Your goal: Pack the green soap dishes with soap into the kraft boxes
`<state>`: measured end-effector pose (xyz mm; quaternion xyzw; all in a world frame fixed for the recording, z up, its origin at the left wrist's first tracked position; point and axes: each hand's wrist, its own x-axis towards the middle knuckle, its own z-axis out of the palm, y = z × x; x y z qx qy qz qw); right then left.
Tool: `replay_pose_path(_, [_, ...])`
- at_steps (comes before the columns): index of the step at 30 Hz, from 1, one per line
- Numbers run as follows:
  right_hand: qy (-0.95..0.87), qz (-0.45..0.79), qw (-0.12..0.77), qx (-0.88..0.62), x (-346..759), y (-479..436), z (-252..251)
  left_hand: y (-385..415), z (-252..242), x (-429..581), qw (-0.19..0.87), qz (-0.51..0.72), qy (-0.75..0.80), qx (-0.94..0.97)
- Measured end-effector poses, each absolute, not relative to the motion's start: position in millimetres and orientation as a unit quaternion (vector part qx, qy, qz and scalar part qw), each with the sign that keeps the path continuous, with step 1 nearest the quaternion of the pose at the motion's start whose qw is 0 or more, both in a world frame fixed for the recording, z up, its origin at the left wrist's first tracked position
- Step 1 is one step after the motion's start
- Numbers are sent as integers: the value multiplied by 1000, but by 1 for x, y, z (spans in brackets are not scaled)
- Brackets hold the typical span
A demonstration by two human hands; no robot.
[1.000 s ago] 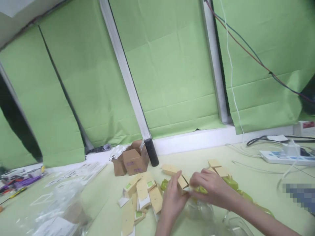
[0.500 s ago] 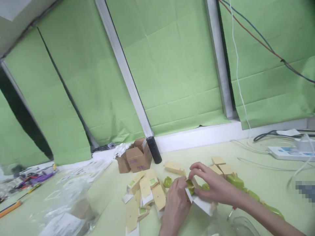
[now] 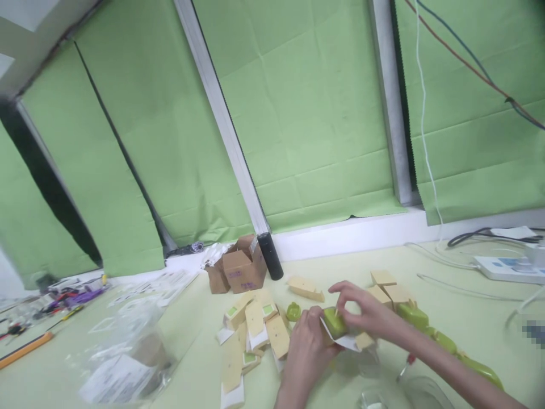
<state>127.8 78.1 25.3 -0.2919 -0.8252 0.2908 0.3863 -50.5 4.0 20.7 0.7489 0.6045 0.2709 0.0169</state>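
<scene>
My left hand (image 3: 307,347) is closed around the lower end of a small tan and white carton (image 3: 347,341). My right hand (image 3: 366,313) pinches a green plastic piece (image 3: 334,321) that sits at the carton's open end. Both hands meet low in the middle of the view, above the pale green table (image 3: 447,307). Just left of them lies a heap of flat tan cartons (image 3: 255,329), some with green windows. Another small green piece (image 3: 293,312) lies on the table beside my left hand.
A row of green pieces (image 3: 430,332) runs along under my right forearm, with more tan cartons (image 3: 389,287) behind. A brown cardboard box (image 3: 238,271) and black cylinder (image 3: 271,255) stand at the back. A clear plastic bag (image 3: 123,352) lies left, tools (image 3: 63,301) far left, a power strip (image 3: 508,268) right.
The view has drifted up and left a little. My right hand has brought the green piece up to the carton's open end, and the carton now sits closer between both hands.
</scene>
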Motion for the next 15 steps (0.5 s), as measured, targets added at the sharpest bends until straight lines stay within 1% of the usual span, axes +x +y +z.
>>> replay_pose_path(2, [-790, 302, 413, -337, 127, 99, 21, 4, 25, -59, 32, 279, 637, 718])
replay_pose_path(3, [-777, 303, 419, -358, 126, 111, 18, 5, 26, -63, 54, 304, 653, 691])
replay_pose_path(5, [-766, 294, 416, -392, 122, 131, 10, 7, 29, -69, 172, 425, 654, 602])
replay_pose_path(7, [-777, 274, 391, -410, 118, 145, 1, 10, 29, -71, 321, 553, 597, 485])
replay_pose_path(8, [-788, 263, 373, -412, 115, 147, -3, 12, 28, -70, 374, 590, 562, 443])
replay_pose_path(12, [-841, 207, 314, -389, 110, 135, -10, 16, 22, -61, 516, 618, 470, 362])
replay_pose_path(13, [-852, 191, 311, -375, 110, 128, -8, 18, 20, -59, 545, 629, 445, 330])
replay_pose_path(15, [-874, 158, 317, -334, 111, 110, -2, 21, 15, -55, 569, 656, 417, 269])
